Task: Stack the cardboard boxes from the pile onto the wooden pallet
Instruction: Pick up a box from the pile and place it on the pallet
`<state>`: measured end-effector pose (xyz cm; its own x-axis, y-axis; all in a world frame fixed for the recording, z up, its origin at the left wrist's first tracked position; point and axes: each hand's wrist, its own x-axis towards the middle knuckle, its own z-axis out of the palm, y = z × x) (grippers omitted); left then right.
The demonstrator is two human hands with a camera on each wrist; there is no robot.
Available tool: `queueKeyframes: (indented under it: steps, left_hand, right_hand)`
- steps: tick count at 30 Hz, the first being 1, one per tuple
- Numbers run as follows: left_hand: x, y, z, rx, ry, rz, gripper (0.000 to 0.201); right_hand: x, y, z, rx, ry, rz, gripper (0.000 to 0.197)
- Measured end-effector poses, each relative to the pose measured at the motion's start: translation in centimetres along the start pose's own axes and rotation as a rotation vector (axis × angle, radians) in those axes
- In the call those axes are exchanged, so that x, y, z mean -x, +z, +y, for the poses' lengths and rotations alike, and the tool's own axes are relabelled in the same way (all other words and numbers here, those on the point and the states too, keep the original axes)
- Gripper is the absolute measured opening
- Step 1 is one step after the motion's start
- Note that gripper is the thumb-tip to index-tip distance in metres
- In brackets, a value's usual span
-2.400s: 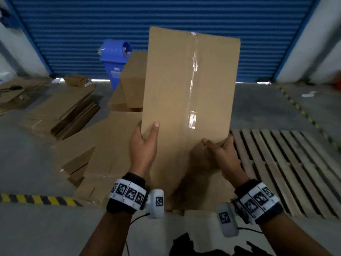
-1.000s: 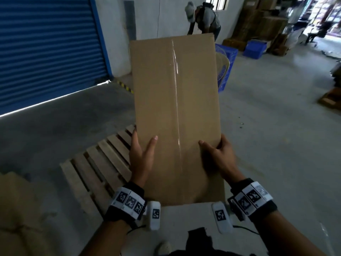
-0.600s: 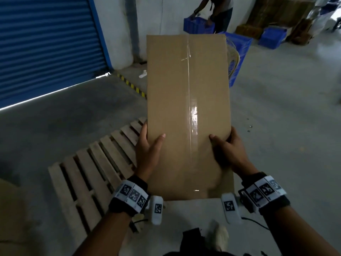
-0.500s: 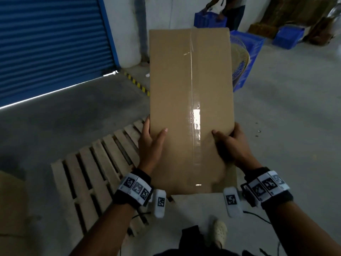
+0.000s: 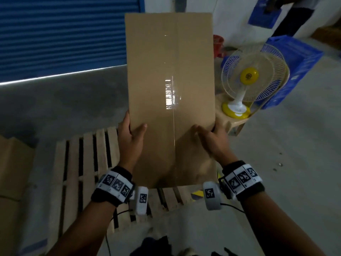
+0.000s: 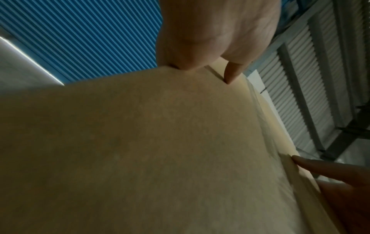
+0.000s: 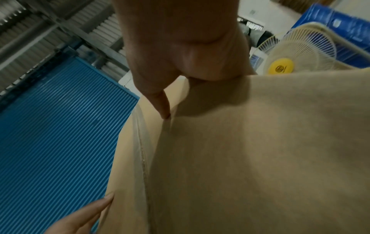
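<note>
Gripping opposite edges, left hand (image 5: 130, 143) and right hand (image 5: 214, 143) hold a smooth taped cardboard box (image 5: 170, 80) above the slatted wooden pallet (image 5: 81, 163).

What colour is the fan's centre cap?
Yellow; the fan's centre cap shows best in the head view.
</note>
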<state>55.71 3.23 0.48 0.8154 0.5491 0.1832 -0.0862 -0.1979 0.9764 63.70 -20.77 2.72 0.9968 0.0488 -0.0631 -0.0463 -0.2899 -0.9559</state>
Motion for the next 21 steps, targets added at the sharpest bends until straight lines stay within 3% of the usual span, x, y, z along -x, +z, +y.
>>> queueKeyframes:
  steps: [5, 11, 15, 19, 21]
  left_hand:
    - [-4.3, 0.7, -2.1, -0.007, 0.004, 0.052, 0.057]
    - [-9.0, 0.6, -4.9, -0.029, -0.094, 0.152, 0.039]
    - [-11.5, 0.3, -5.4, -0.019, -0.070, 0.146, 0.040]
    - [-14.9, 0.5, -6.2, 0.002, -0.146, 0.027, 0.052]
    - [-16.9, 1.0, -7.1, 0.010, -0.201, 0.019, 0.060]
  right_hand:
    - [-6.8, 3.2, 0.6, -0.046, 0.063, -0.137, 0.094]
    - [-12.5, 6.9, 0.5, 0.036, 0.072, -0.217, 0.075]
    - [-15.8, 8.7, 0.4, 0.003, 0.112, -0.258, 0.091]
    - [-20.1, 9.9, 1.3, 0.014, 0.098, -0.370, 0.063]
    - [-22.4, 10.4, 1.8, -0.037, 0.103, -0.434, 0.062]
